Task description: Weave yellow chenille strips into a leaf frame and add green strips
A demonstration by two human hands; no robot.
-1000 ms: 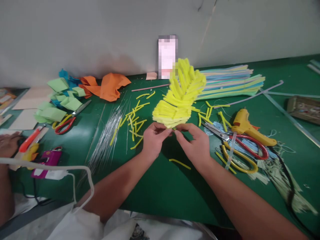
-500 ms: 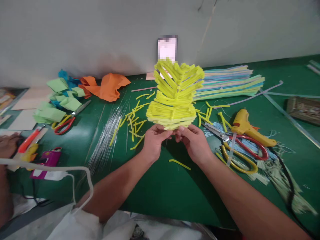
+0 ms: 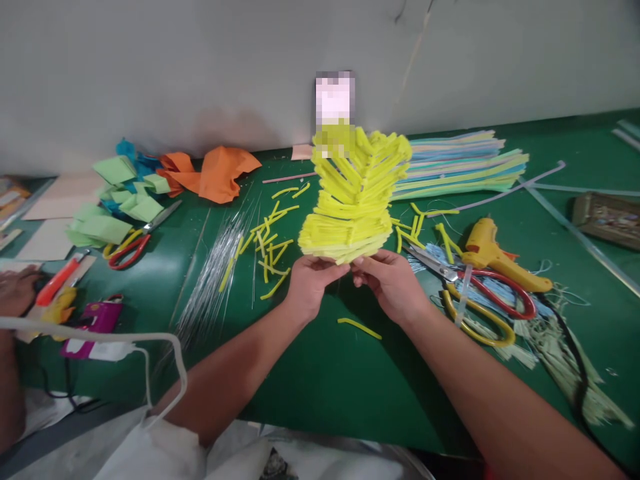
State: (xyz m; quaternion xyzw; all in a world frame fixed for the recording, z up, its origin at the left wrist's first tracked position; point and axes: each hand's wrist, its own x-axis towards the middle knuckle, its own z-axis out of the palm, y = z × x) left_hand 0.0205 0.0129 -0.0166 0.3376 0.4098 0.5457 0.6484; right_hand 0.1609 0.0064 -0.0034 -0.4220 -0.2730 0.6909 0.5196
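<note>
- Centre, above the green table point(image 3: 320, 380): a leaf-like yellow piece point(image 3: 353, 207), built of rows of fuzzy strips, is held up between both hands, its top overlapping the phone point(image 3: 335, 97) on the far side.
- Left hand point(image 3: 309, 287): nearly closed, thumb over bent fingers, pinching the left part of the piece's near edge.
- Right hand point(image 3: 393, 283): loosely closed, thumb along the right part of the same edge, fingers curled beneath; the two sets of fingertips almost meet.
- Change: one second earlier the piece leans right and shows narrow; now its broad, ribbed face is turned to the viewer, slightly tilted compared with half a second ago.
- Meaning: this appears to be handling and turning only, since no strip visibly joins or leaves the piece.
- Unchanged: one loose yellow strip point(image 3: 359, 328) on the near side, yellow offcuts point(image 3: 273, 247) to the left, scissors point(image 3: 453, 274) and glue gun point(image 3: 484, 250) to the right.
</note>
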